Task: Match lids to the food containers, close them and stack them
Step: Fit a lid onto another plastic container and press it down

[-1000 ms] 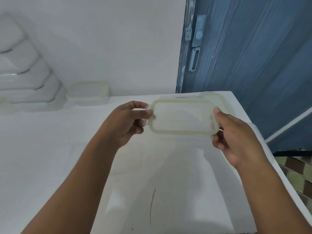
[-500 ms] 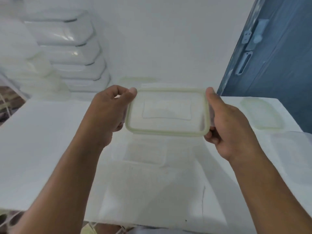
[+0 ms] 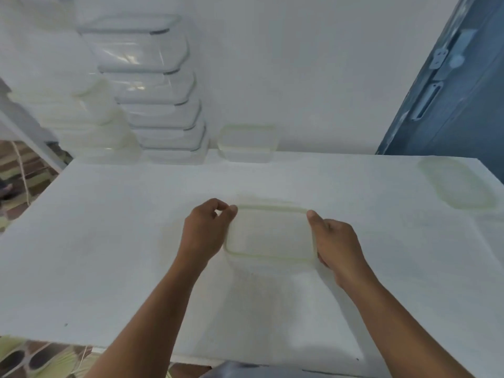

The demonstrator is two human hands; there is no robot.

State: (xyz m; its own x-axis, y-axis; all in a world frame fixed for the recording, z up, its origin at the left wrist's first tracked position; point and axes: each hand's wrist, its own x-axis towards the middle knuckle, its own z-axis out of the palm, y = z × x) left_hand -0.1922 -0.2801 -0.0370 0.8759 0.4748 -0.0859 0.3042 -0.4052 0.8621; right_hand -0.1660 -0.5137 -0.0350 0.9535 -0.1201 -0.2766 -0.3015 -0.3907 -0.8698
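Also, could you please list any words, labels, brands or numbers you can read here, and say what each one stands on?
No readable text anywhere in this view.
The lid, held by the left hand and right hand: no print shows.
The stacked containers, closed container and loose lid: no labels visible; any embossing is too blurred to tell.
The door: its fittings show no legible markings.

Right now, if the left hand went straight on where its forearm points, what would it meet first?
Likely the small closed container by the wall; the table between looks free. The left hand grips the lid. Depth unclear.
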